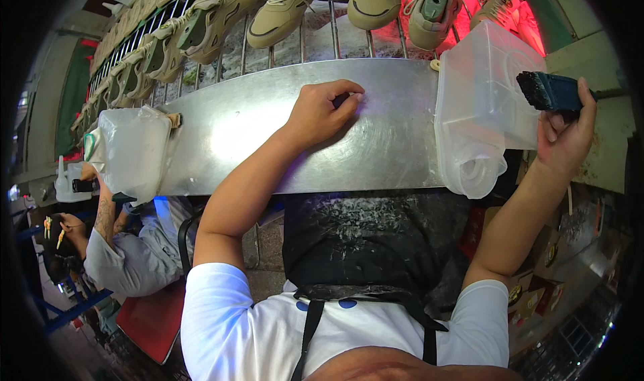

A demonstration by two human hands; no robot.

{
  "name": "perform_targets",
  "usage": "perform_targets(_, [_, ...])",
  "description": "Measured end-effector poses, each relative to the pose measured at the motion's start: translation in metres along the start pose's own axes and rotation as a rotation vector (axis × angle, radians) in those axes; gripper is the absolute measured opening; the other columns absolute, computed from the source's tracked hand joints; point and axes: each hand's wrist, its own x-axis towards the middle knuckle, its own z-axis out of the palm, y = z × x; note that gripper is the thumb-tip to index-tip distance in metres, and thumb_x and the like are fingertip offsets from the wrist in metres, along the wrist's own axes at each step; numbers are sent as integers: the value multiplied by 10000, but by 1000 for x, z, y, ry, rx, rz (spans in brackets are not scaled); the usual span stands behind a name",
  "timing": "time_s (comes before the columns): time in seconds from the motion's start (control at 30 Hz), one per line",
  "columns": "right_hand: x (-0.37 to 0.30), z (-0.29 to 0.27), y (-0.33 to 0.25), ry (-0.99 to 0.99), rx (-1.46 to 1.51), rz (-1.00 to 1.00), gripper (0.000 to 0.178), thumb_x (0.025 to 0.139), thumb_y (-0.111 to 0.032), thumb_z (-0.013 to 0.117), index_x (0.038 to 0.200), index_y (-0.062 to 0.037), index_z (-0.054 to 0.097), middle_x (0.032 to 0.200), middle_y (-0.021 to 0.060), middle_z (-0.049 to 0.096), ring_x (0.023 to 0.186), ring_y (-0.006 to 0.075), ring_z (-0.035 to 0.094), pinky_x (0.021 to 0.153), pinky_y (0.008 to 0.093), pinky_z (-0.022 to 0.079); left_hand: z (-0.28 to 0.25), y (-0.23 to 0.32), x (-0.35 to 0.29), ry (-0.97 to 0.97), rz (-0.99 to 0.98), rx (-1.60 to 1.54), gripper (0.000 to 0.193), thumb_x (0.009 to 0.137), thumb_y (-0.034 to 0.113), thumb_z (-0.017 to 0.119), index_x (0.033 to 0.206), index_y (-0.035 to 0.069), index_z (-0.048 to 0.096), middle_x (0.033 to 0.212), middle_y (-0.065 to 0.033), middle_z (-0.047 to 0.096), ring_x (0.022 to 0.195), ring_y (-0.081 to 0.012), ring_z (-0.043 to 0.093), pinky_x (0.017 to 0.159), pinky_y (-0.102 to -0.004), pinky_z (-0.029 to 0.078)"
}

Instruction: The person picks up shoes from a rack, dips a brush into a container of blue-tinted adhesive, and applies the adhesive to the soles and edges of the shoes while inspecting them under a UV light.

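My right hand (pixel 567 136) is raised at the far right, its fingers closed around a wide dark brush (pixel 567 94) with black bristles pointing left. Beside it, a translucent plastic container (pixel 486 79) sits at the right end of a shiny metal worktop (pixel 396 139). My left hand (pixel 323 113) rests near the middle of that worktop, fingers curled in loosely toward the thumb. Nothing shows in its grip, though the inside of the palm is in shadow.
Beige sports shoes (pixel 285 12) stand along a metal bar rack (pixel 333 29) beyond the worktop. Another translucent container (pixel 136 149) is at the left end. A person in grey (pixel 137 257) sits at the lower left, near a red seat (pixel 153 320). Red light glows at the upper right.
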Motion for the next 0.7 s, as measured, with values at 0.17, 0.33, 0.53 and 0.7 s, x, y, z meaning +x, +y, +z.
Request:
perform_targets(0.17, [0,0,0,-21,-1,-1,220,972,-228,649,802,-95,605,645,0,594,419,71,417,343,211,272,0,0,0,-7,-5,-5,211,942,173,700,1085,30,760,794,-109,752,687,-121,696,657,-276,540])
perform_targets(0.33, [1,0,-1,-30,5,0,229,974,-232,651,796,-96,601,637,-1,593,416,73,424,341,214,279,2,-2,0,0,-8,-20,202,978,176,678,1074,18,759,828,-110,768,737,-133,728,687,-277,557])
perform_targets(0.53, [2,1,-2,-15,5,14,238,971,-235,659,787,-100,594,636,1,593,407,77,424,336,218,279,2,-2,1,-17,-10,-20,202,982,178,673,1069,17,758,866,-121,775,759,-155,741,723,-289,572])
perform_targets(0.7, [1,1,-1,-32,4,7,238,971,-232,661,792,-92,591,641,4,594,409,76,425,336,215,280,-1,1,0,-32,-10,13,209,962,186,692,1073,21,757,910,-133,777,795,-180,750,749,-301,576])
